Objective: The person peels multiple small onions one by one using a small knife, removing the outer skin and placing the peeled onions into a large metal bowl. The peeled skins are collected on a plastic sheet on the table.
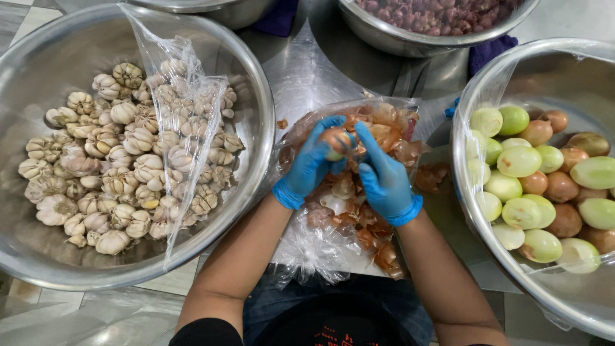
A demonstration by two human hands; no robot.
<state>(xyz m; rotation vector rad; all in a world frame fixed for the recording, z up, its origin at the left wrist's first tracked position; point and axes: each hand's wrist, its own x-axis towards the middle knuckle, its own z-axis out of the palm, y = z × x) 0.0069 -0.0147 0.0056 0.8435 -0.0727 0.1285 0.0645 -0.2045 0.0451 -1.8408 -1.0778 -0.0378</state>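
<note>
Blue-gloved left hand (309, 168) and right hand (383, 181) are pinching a small, half-peeled brownish onion (337, 143) between curled fingers. Both are hovering over the clear plastic bag of papery onion skins (339, 218).

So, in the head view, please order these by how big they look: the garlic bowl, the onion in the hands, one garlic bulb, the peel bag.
1. garlic bowl, largest by far
2. peel bag
3. onion and garlic bulb: they look alike in size, and the onion is partly hidden by the gloves, so I do not rank them.
</note>
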